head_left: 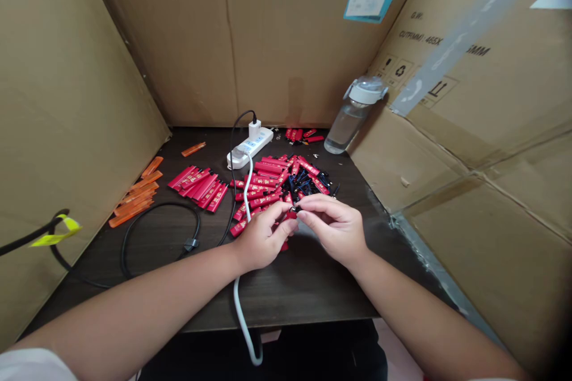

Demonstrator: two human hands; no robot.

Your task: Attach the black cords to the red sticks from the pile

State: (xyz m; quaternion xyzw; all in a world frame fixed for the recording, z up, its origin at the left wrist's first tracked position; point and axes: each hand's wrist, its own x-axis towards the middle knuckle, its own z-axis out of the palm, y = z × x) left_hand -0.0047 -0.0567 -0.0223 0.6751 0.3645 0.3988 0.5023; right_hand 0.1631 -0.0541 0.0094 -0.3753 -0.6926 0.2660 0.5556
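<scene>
My left hand (263, 237) and my right hand (334, 226) meet over the middle of a dark table (295, 292). Their fingertips pinch one small red piece with a dark end (292, 213) between them. Right behind the hands lies a heap of red lighter-like pieces (272, 181) mixed with small dark blue parts (306, 180). A white cable (241, 303) runs under my left wrist toward me.
A neat row of red pieces (200, 186) lies left of the heap, and orange pieces (136, 193) line the left edge. A white power strip (249, 146) sits at the back, a clear bottle (353, 116) at back right. Cardboard walls (62, 101) enclose the table; a black cable (161, 220) loops at left.
</scene>
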